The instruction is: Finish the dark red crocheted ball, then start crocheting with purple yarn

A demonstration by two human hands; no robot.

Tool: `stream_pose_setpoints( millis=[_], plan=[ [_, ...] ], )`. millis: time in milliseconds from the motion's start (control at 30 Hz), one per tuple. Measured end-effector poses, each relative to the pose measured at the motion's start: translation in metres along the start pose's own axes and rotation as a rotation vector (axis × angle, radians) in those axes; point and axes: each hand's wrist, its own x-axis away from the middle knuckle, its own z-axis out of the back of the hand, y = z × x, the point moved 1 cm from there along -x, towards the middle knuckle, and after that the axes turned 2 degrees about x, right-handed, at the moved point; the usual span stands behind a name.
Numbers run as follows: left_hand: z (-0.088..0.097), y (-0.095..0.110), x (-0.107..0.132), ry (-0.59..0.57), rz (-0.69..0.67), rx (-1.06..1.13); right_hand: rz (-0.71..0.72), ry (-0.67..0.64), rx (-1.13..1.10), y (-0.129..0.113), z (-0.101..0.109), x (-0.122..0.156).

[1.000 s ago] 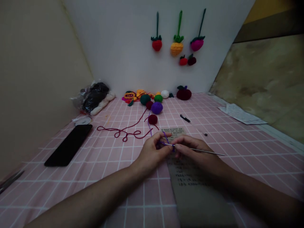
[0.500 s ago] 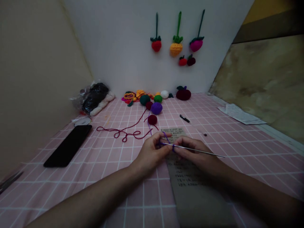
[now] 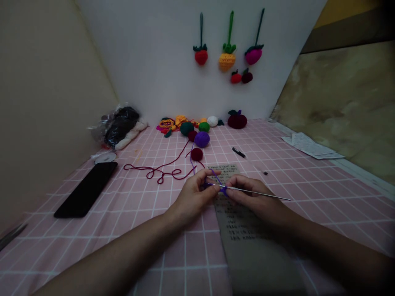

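Observation:
My left hand [image 3: 191, 196] is closed, thumb and fingers pinching a small strip of purple crochet work [image 3: 223, 190], with a strand raised over the forefinger. My right hand [image 3: 254, 198] grips a thin metal crochet hook [image 3: 273, 195], which slants across both hands; its far end lies by the left fingers, where the tip is hard to make out. The right fingertips touch the purple work too. Beyond the hands, a purple yarn ball [image 3: 202, 139] trails a strand towards them. Under the hands lies a brown sheet with handwriting [image 3: 243, 255].
A dark red ball [image 3: 196, 154] and loose red yarn [image 3: 148, 168] lie ahead. A black phone [image 3: 86, 189] is at left, a pen [image 3: 238, 152] and papers [image 3: 311, 146] at right. Crocheted pieces [image 3: 166, 124] and a plastic bag [image 3: 121, 123] sit against the walls.
The view has shifted slightly. More of the purple work shows between my fingertips, and the hook lies a little flatter. Both hands keep their hold.

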Motion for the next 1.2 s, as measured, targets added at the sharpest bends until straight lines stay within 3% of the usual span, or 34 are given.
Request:
stream_pose_setpoints(
  millis=[467, 867, 1200],
  plan=[
    [0.0027, 0.0038, -0.0012, -0.029, -0.026, -0.092, 0.010, -0.024, -0.025, 0.0026, 0.0012, -0.0001],
    [0.0041, 0.0024, -0.0029, 0.003, -0.027, -0.014, -0.031, 0.002, -0.047, 0.0015, 0.0005, 0.0012],
    [0.0034, 0.0041, -0.0020, 0.023, -0.023, 0.005, 0.024, 0.029, -0.089, 0.0002, 0.0008, -0.0005]
  ],
)
